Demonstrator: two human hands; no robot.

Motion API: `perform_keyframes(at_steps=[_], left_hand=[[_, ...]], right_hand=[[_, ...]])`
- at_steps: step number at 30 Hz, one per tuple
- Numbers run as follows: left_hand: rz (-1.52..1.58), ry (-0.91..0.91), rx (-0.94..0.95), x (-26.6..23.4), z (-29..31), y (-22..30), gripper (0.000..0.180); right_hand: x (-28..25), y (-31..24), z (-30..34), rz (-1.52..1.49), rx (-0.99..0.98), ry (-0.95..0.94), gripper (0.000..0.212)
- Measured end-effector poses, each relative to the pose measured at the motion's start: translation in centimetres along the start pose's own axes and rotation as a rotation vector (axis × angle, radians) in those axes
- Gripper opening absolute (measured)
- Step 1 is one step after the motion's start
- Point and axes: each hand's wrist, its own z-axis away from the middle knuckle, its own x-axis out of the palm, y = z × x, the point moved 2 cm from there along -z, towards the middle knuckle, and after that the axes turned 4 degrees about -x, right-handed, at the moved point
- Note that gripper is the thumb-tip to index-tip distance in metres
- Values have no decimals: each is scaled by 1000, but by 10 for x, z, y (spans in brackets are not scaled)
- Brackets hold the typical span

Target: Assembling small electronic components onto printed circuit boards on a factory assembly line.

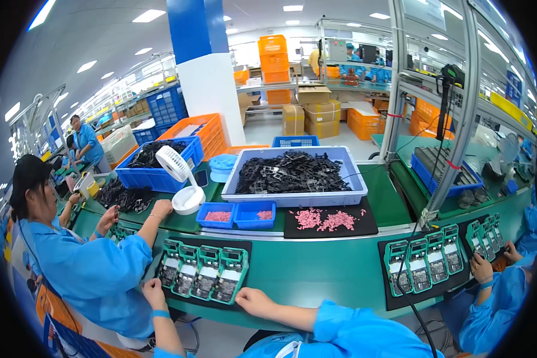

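A row of several green plastic housings [209, 269] with circuit boards inside lies on a black mat [244, 244] in front of me. My left hand [154, 293] is closed at the mat's lower left edge, beside the leftmost housing. At the opposite side, my right hand [255, 302] has its fingers curled in at the mat's lower right edge, against the corner of the rightmost housing. Both hands appear to grip the mat's edges, though my fingertips are partly hidden.
Beyond the mat stand two small blue trays [219, 222] of pink pieces, more pink pieces on a dark pad [364, 221], a large bin [235, 194] of black parts and a white fan [188, 200]. Co-workers sit on both sides; another housing row [423, 262] lies right.
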Motion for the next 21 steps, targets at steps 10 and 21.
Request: perform_keyframes(at_steps=[10, 21], left_hand=[[106, -738, -458, -40, 150, 93, 7], [409, -1718, -979, 8, 303, 150, 16]], right_hand=[[-151, 26, 116, 158, 204, 103, 24], [-248, 74, 102, 484, -32, 653, 19]])
